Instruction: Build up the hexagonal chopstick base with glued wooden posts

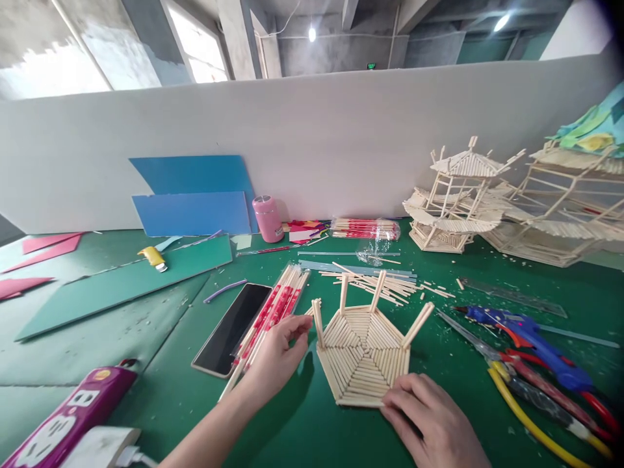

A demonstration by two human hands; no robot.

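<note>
Sticks form a flat hexagon base [363,354] that lies on the green mat [146,338], near its front edge, between the two hands. Four posts rise from its far corners and lean outward, pointing up and away from the person. The base has no clear long axis; its near straight side runs left to right.

The left hand [275,354] is at the left post, fingers loosely curled, the fingertips touching the post; whether it pinches it, I cannot tell. The right hand [433,419] lies flat and open on the near right corner, pressing it down.

A phone [229,328] and chopstick packs [275,305] lie just left. A glue gun [526,338] and pliers [531,396] lie at right.
</note>
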